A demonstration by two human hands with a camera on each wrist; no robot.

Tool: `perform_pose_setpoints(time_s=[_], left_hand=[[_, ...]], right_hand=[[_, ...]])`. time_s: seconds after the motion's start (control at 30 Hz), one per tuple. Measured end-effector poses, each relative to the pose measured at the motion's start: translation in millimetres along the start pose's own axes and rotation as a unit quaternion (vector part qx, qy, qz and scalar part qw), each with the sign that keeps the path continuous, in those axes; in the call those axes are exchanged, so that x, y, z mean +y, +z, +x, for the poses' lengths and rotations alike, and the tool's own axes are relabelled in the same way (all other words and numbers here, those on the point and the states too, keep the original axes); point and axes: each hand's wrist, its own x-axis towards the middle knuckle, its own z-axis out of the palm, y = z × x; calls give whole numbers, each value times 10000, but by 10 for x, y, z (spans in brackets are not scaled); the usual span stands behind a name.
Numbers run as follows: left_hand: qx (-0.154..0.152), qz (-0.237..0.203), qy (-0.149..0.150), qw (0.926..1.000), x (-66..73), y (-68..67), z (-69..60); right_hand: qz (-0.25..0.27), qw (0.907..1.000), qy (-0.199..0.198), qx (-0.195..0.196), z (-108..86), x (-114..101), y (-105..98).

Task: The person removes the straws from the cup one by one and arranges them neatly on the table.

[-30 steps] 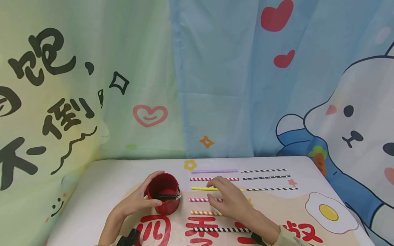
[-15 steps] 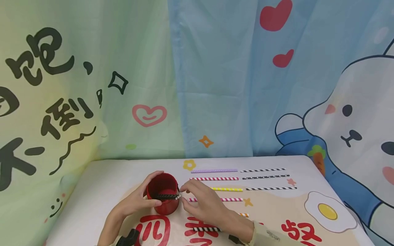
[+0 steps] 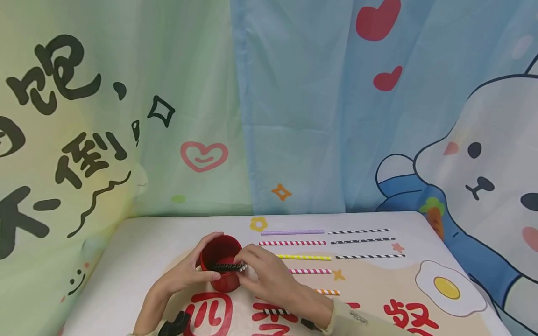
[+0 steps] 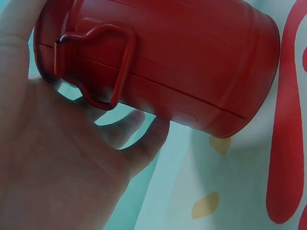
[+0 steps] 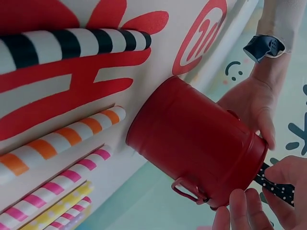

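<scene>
My left hand [image 3: 182, 274] grips a small red metal bucket [image 3: 227, 284] by its rim, thumb in front and fingers behind. The bucket leans with its mouth towards me, and a side handle [image 4: 125, 67] shows in the left wrist view. Black straws with white dots [image 3: 224, 267] lie across the bucket's mouth, partly inside; how many I cannot tell. At their outer ends my right hand [image 3: 273, 277] pinches them between thumb and fingers, seen also as dotted straws [image 5: 280, 190] in the right wrist view.
To the right lie striped and dotted paper straws in rows: purple [image 3: 293, 232], red-striped [image 3: 293, 243], yellow [image 3: 308, 257], pink-striped [image 3: 313, 271], orange-striped [image 3: 328, 292], and black-and-white ones [image 3: 370, 256]. A black-and-white straw [image 5: 91, 42] lies nearest me. A printed curtain [image 3: 294, 140] hangs behind the table.
From above the rows of straws, my right hand has moved left to the bucket and taken hold of the black dotted straws' ends. The left hand and bucket have stayed in place.
</scene>
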Motion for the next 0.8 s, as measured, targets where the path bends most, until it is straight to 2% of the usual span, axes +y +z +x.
perform_pose_setpoints(time_s=[0.5,0.8], left_hand=[[-18,11,33,10000,11,-2,0],[1,24,50,10000,-2,-2,-6]], right_hand=[[-176,9998,46,-37,10,14,61],[-39,9995,282,-138,2,-2,75]])
